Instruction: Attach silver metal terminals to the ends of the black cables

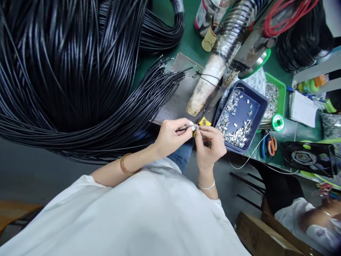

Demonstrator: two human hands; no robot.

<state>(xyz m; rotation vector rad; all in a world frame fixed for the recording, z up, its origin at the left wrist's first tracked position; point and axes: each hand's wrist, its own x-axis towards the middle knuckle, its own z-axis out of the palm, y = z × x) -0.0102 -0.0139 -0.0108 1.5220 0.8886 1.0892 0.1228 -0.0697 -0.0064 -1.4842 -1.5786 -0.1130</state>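
Note:
My left hand [173,137] pinches a thin black cable [184,128] near its end, its fingers pressed together. Facing it, my right hand [211,144] is closed on a small metal connector [194,127] at the cable's tip. The fingertips of both hands almost meet there and partly cover the connector. Just behind them lies a yellow piece [205,121] at the bench edge. A dark blue tray [241,115] with many loose metal connectors [237,137] stands right of my right hand. Loose ends of black cables [170,76] fan out beyond my left hand.
Thick bundles of black cable [80,71] fill the left. A duct hose [210,73] comes down over the bench. Rightward are a green tray [281,93], a solder spool [278,123], orange-handled scissors [272,145] and a black fan [309,157]. Another person's arm [315,215] shows lower right.

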